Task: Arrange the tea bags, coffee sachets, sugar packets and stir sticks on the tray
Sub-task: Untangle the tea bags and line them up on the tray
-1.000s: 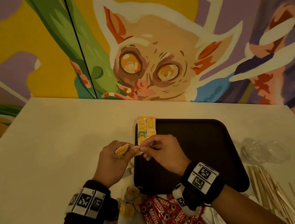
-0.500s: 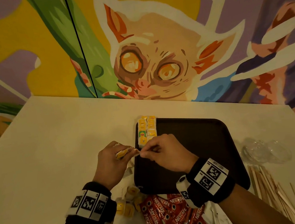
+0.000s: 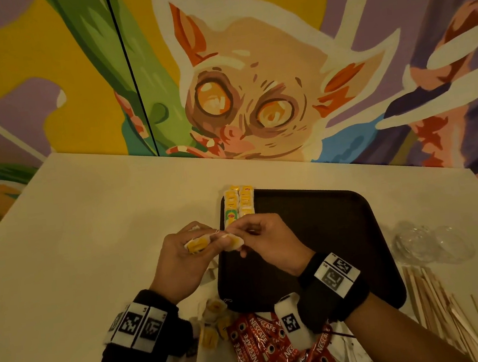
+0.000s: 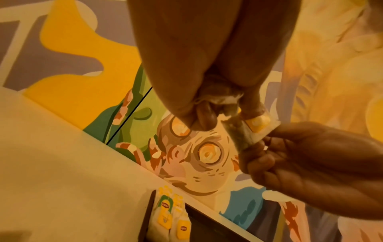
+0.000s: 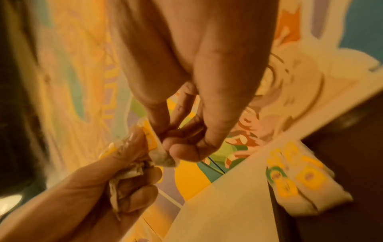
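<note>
near: glossy red coffee sachets (image 3: 260, 348), thin wooden stir sticks (image 3: 442, 300) | mid: left hand (image 3: 181, 264) clutches crumpled tea bags (image 3: 197, 244), right hand (image 3: 268, 243) pinches one papery bag (image 3: 234, 241) above flat dark tray (image 3: 312, 232) edge | far: tea-bag row (image 3: 239, 203) on tray corner

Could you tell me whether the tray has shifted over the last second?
No; the tray still sits with its far-left corner just below the animal's chin on the mural.
</note>
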A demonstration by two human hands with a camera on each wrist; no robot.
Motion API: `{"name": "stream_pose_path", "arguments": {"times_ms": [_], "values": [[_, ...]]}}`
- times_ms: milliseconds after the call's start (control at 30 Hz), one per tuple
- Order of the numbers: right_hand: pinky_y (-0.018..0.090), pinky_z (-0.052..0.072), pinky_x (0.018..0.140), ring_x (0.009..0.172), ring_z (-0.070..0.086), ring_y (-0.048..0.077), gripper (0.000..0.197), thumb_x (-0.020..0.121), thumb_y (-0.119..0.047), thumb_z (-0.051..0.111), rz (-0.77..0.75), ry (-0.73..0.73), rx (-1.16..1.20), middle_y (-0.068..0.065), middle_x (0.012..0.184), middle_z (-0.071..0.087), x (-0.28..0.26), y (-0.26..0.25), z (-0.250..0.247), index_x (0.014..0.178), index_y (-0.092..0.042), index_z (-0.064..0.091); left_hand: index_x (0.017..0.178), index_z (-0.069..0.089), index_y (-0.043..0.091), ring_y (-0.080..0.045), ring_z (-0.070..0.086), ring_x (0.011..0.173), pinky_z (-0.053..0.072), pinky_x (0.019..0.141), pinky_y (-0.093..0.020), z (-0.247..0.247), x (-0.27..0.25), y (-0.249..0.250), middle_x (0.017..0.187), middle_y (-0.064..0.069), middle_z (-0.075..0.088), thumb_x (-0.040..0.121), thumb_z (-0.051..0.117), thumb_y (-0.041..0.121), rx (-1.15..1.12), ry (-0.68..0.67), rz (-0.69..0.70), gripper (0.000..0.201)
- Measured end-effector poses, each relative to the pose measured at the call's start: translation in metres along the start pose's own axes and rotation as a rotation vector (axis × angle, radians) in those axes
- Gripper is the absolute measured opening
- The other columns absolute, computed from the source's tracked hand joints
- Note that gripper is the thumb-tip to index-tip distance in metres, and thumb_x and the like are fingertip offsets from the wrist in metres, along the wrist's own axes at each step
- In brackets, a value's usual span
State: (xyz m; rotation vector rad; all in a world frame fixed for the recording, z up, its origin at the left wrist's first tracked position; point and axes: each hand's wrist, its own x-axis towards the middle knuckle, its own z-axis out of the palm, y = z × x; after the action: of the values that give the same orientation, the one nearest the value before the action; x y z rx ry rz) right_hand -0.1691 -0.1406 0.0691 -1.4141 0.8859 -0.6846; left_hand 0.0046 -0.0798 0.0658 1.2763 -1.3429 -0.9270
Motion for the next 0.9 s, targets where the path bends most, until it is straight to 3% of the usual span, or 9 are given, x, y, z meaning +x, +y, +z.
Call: {"name": "stream_pose_path", "arguments": {"times_ms": [100, 200, 333, 433, 567, 667, 767, 900], "values": [[0.025, 0.055, 0.063, 0.07, 0.063, 0.016, 0.013, 0.091, -0.002, 0.063, 0.067, -0.012, 0.132, 0.011, 0.088, 0.068, -0.003, 0.007, 0.005, 0.099, -0.008, 0.072, 0.08, 0.077, 0.01, -0.013, 0.067, 0.075, 0.049, 0.067, -0.018, 0.001, -0.001, -0.005, 0.08, -0.001, 0.072, 0.077, 0.077, 0.009, -0.042, 0.127, -0.058, 0.003], [0.026, 0.057, 0.065, 0.073, 0.065, 0.015, 0.013, 0.095, -0.006, 0.059, 0.122, -0.03, 0.177, 0.01, 0.089, 0.068, -0.007, 0.013, 0.012, 0.104, -0.006, 0.069, 0.081, 0.076, 0.008, -0.013, 0.068, 0.075, 0.051, 0.067, -0.019, 0.003, -0.004, -0.011, 0.081, -0.004, 0.072, 0.076, 0.076, 0.014, -0.047, 0.214, -0.101, 0.008], [0.029, 0.056, 0.066, 0.077, 0.064, 0.014, 0.011, 0.095, -0.005, 0.059, 0.116, -0.048, 0.126, 0.001, 0.087, 0.066, -0.011, 0.018, 0.021, 0.095, -0.013, 0.067, 0.084, 0.076, 0.006, -0.008, 0.068, 0.073, 0.051, 0.065, -0.016, 0.006, -0.008, -0.018, 0.084, -0.004, 0.073, 0.078, 0.075, 0.01, -0.053, 0.304, -0.145, 0.006], [0.03, 0.054, 0.064, 0.068, 0.063, 0.015, 0.002, 0.093, -0.014, 0.065, 0.061, -0.018, 0.014, -0.003, 0.084, 0.067, -0.011, 0.028, 0.027, 0.092, -0.015, 0.067, 0.087, 0.075, 0.002, -0.005, 0.068, 0.071, 0.05, 0.062, -0.012, 0.009, -0.009, -0.022, 0.084, -0.004, 0.074, 0.08, 0.073, 0.007, -0.07, 0.315, -0.186, 0.008], [0.026, 0.052, 0.061, 0.057, 0.059, 0.014, 0.013, 0.094, -0.018, 0.065, 0.098, 0.104, -0.081, -0.005, 0.071, 0.065, 0.0, 0.042, 0.026, 0.081, -0.016, 0.066, 0.086, 0.076, 0.01, -0.002, 0.064, 0.065, 0.048, 0.057, -0.014, 0.009, -0.012, -0.028, 0.078, 0.004, 0.074, 0.085, 0.071, 0.012, -0.057, 0.313, -0.255, 0.006], [0.024, 0.051, 0.062, 0.056, 0.057, 0.011, 0.019, 0.094, -0.022, 0.064, 0.165, 0.147, -0.178, 0.0, 0.073, 0.063, 0.011, 0.054, 0.019, 0.083, -0.007, 0.066, 0.086, 0.076, 0.015, -0.005, 0.053, 0.053, 0.045, 0.05, -0.023, 0.007, -0.012, -0.03, 0.062, 0.006, 0.063, 0.09, 0.065, 0.021, -0.121, 0.324, -0.414, 0.013], [0.019, 0.051, 0.061, 0.06, 0.057, 0.005, 0.013, 0.094, -0.025, 0.064, 0.254, 0.191, -0.265, -0.004, 0.082, 0.064, 0.026, 0.069, 0.008, 0.094, -0.013, 0.07, 0.088, 0.071, 0.007, -0.009, 0.039, 0.045, 0.035, 0.044, -0.025, 0.004, -0.01, -0.03, 0.056, 0.004, 0.045, 0.094, 0.059, 0.021, -0.254, 0.32, -0.516, 0.02], [0.031, 0.057, 0.086, 0.087, 0.062, 0.012, 0.023, 0.093, -0.025, 0.065, 0.384, 0.244, -0.388, 0.002, 0.103, 0.066, 0.05, 0.099, -0.004, 0.113, -0.012, 0.068, 0.096, 0.066, 0.005, -0.013, 0.04, 0.046, 0.033, 0.043, -0.025, 0.0, -0.011, -0.029, 0.065, -0.004, 0.053, 0.098, 0.052, 0.018, -0.311, 0.291, -0.506, 0.019]]}}
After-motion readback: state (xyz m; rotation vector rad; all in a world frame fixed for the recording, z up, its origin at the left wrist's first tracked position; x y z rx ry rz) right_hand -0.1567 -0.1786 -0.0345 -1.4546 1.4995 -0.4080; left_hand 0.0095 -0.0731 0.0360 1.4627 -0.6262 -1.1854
